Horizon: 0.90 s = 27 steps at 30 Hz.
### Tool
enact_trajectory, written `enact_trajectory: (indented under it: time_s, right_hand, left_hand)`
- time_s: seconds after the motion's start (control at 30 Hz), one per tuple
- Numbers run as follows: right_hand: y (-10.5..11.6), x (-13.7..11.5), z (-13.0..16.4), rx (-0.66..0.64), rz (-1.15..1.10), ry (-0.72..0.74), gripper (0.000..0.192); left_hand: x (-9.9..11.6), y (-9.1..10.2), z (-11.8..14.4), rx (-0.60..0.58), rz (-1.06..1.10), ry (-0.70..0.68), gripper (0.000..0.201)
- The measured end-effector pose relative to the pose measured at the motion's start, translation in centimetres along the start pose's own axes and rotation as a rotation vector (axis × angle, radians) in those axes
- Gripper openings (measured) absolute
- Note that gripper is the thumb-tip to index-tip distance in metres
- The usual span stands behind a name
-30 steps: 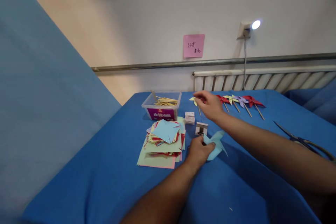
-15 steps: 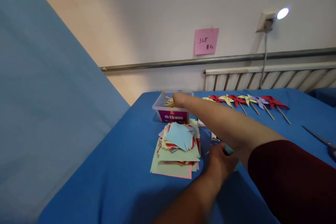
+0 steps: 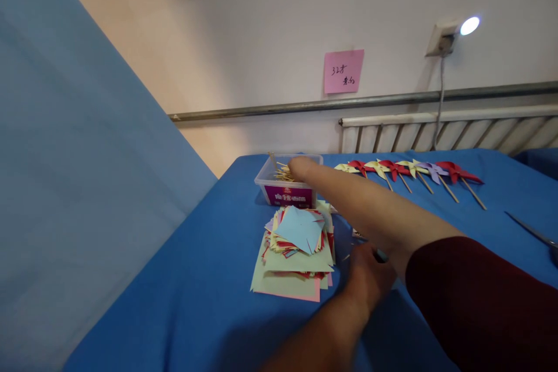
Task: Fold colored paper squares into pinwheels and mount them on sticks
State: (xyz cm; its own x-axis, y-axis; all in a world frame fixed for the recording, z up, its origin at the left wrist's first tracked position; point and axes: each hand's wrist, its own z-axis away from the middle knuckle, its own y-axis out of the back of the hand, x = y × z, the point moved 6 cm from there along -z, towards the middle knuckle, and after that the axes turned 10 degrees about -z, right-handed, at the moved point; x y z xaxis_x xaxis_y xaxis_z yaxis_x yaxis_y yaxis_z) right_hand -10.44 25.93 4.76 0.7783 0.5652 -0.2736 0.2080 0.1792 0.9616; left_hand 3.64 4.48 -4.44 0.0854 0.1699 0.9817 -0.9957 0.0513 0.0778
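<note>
My right hand (image 3: 302, 168) reaches into a clear plastic tub (image 3: 265, 177) with a purple label. Thin wooden sticks (image 3: 283, 172) lie in the tub right beside it; its fingers are hidden, so I cannot see whether it grips one. Lower down, under my right forearm, my left hand (image 3: 368, 270) is closed, with a sliver of light blue paper (image 3: 381, 256) showing at its fingers. Most of that paper is hidden by my hand and forearm. Left of this hand lies a pile of coloured paper squares, with a slit light blue square (image 3: 300, 229) on top.
Several finished paper pinwheels (image 3: 394, 168) on sticks lie in a row along the back right of the blue cloth (image 3: 204, 267). Scissors (image 3: 534, 232) rest at the right edge. Behind stands the wall with a pink note (image 3: 343, 71) and a metal pipe (image 3: 279, 107).
The view has shifted slightly. My right hand stays in the tub. Less of the light blue paper at my left hand shows now than before.
</note>
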Motion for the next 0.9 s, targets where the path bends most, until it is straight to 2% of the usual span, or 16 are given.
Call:
enact_trajectory:
  time_s: [0.1,0.17,0.27,0.33,0.4,0.43,0.5,0.6,0.7,0.8,0.9]
  right_hand:
    - [0.2,-0.1,0.5,0.036,-0.034,0.01,0.025]
    - [1.0,-0.3,1.0,0.108,-0.073,0.031,0.022]
    - [3.6,-0.8,2.0,0.288,-0.15,0.064,0.024]
    - [5.9,-0.7,3.5,0.436,-0.246,0.064,0.028]
    - [8.6,0.3,6.7,0.695,-0.699,0.126,0.018]
    - [9.3,1.0,8.8,0.763,-0.92,0.171,0.014]
    - [9.8,2.4,13.6,0.812,-1.253,0.238,0.011]
    - [8.5,4.4,21.7,0.808,-1.477,0.274,0.012]
    - [5.8,6.4,28.5,0.905,-1.534,0.267,0.013]
    - [2.2,7.3,32.2,0.916,-1.471,0.215,0.01]
    - [-0.6,6.8,33.6,0.762,-1.296,0.231,0.01]
  left_hand:
    - [0.1,-0.1,-0.1,0.006,-0.018,-0.054,0.015]
    - [-0.6,-0.1,-0.2,0.013,-0.02,-0.01,0.017]
    - [-1.8,0.0,-0.4,0.015,-0.016,0.068,0.015]
    - [-2.2,0.0,-0.5,-0.036,-0.001,0.083,0.01]
    - [-2.0,0.5,-0.7,-0.017,-0.03,0.054,0.006]
    - [-1.9,0.7,-0.8,-0.004,-0.034,0.046,0.006]
    - [-1.8,1.4,-1.0,0.048,0.02,0.048,0.008]
    - [-1.9,1.8,-1.4,0.085,0.153,0.079,0.016]
    - [-1.6,2.0,-1.6,0.103,0.262,0.094,0.024]
    - [-0.8,2.2,-1.6,0.094,0.395,0.085,0.026]
    - [0.5,2.5,-1.4,0.081,0.44,0.03,0.018]
